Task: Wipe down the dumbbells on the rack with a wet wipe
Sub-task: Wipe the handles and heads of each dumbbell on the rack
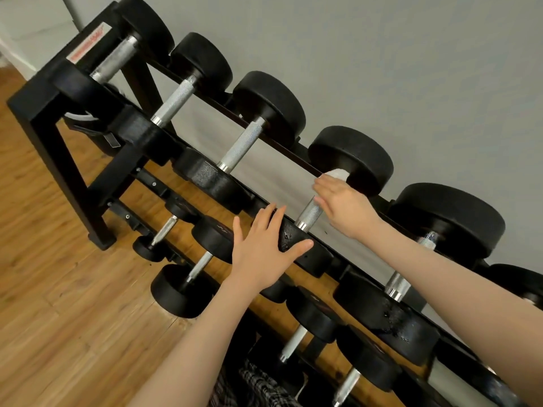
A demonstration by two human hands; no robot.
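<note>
Grey wall backs the black rack (44, 113), wood floor open to its left. On the top tier, a dumbbell (349, 160) lies with its handle running front rail to back. Left hand (261, 248) rests flat on its near head, fingers spread — right hand (342, 201) presses a wet wipe (338, 173) against the far head.

Dumbbells (351, 183) side by side on rack (73, 171), wall (382, 54) behind, smaller dumbbells (188, 277) below.

Black dumbbells (351, 160) (silver knurled handles), white wipe (338, 173), brown wood-grain floor (58, 289).
</note>
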